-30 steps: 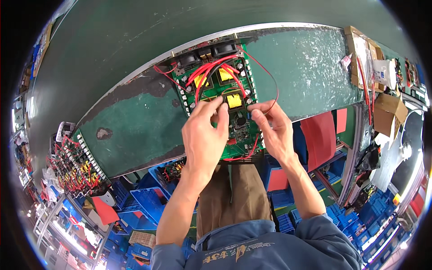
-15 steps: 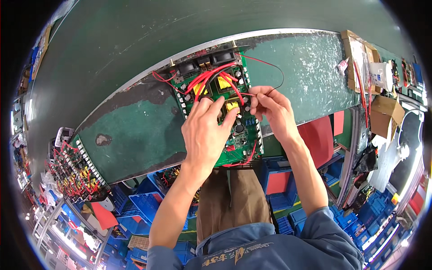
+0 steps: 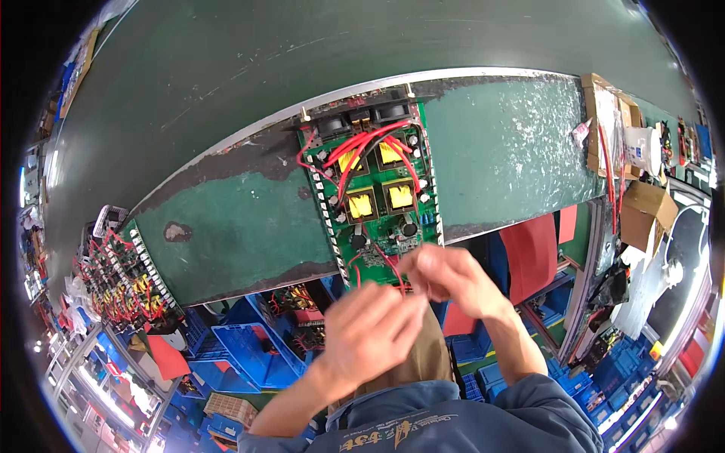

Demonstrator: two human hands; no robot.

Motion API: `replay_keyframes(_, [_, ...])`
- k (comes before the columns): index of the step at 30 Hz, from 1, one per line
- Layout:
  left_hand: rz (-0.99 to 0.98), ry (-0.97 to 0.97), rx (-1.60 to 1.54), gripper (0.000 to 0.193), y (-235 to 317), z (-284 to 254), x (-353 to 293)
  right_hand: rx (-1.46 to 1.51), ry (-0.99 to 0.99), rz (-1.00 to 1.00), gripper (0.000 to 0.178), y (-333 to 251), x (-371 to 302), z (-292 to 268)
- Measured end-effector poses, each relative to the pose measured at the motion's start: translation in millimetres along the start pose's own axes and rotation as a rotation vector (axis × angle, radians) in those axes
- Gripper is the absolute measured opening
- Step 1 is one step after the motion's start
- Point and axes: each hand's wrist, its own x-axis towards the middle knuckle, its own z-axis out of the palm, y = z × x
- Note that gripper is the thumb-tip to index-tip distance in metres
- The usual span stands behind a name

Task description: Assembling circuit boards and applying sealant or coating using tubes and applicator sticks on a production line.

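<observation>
A green circuit board (image 3: 381, 181) with yellow-wound transformers and white parts along its sides lies on the bench, its near end over the front edge. Thick red wires (image 3: 361, 145) and a black one arch across its far half, close to two black fans (image 3: 391, 113). At the board's near end my two hands meet, slightly blurred. My left hand (image 3: 370, 332) has its fingers curled and drawn together. Beside it, my right hand (image 3: 453, 281) is closed in a pinch. Thin red wires (image 3: 389, 258) run towards the fingers; what the fingertips hold is hidden.
Several wired boards (image 3: 128, 279) are stacked at the left end of the worn green bench (image 3: 234, 226). A cardboard box (image 3: 600, 128) stands at its right end, with red wires hanging alongside. Blue crates (image 3: 253, 347) and red sheets (image 3: 529, 257) sit below the front edge.
Both hands have drawn back from the transformers to the board's near end. The thin red and black wire at the right has left the right hand and now lies along the board's right side.
</observation>
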Motion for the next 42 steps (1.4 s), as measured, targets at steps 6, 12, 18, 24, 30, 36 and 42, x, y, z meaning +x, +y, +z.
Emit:
replay_keyframes(6, [0.089, -0.085, -0.057, 0.036, 22, -19, -34, -0.274, 0.107, -0.353, 0.032, -11, -28, 20])
replay_keyframes(12, [0.096, -0.160, -0.119, 0.034, 20, -26, -79, -0.474, 0.115, -0.241, 0.025, 26, -38, 14])
replay_keyframes(18, [-0.601, -0.291, -0.318, 0.051, -30, 20, -120, -0.592, 0.056, -0.192, 0.018, 67, -50, 25])
replay_keyframes(24, [-0.693, -0.288, -0.515, 0.051, -25, 6, -111, -0.705, -0.036, -0.287, 0.021, 71, -50, 25])
replay_keyframes(30, [-0.837, -0.457, -0.801, 0.021, -31, -9, -111, -0.649, 0.182, -0.398, 0.017, 73, -36, 28])
replay_keyframes(36, [-0.595, -0.145, -0.434, 0.012, -41, -6, -93, -0.829, 0.556, -0.458, 0.018, 72, 7, 31])
replay_keyframes(42, [-0.404, 0.121, 0.164, 0.016, -67, 28, -51, -0.709, 0.333, -0.289, 0.018, 81, 17, 34])
